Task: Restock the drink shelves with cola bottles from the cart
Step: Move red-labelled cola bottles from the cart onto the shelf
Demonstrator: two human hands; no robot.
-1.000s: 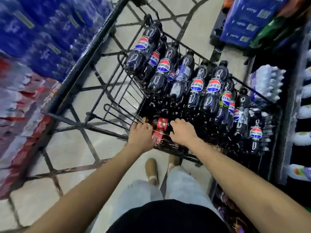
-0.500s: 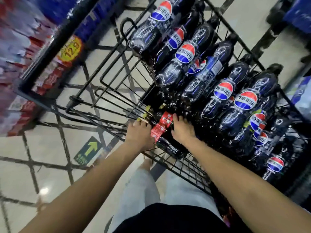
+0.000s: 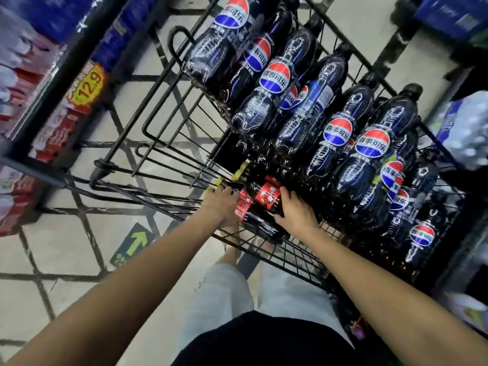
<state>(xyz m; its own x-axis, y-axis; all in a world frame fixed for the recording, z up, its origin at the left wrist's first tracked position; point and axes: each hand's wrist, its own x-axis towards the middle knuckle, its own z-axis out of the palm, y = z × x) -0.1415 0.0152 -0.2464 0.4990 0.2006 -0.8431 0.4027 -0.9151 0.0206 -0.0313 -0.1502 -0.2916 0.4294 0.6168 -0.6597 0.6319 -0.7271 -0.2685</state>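
Note:
A black wire cart holds several large dark cola bottles with red, white and blue labels, lying in rows. At the cart's near end lie smaller cola bottles with red labels and yellow caps. My left hand grips the left side of these red-label bottles. My right hand rests on their right side, fingers spread over them.
Stacked red and blue drink packs with a yellow 12.9 price tag line the left. Bottled-drink shelves stand on the right. The tiled floor bears a green arrow sticker. My legs stand behind the cart.
The view has tilted and moved closer over the cart. Both hands stay on the red-label bottles at the near end.

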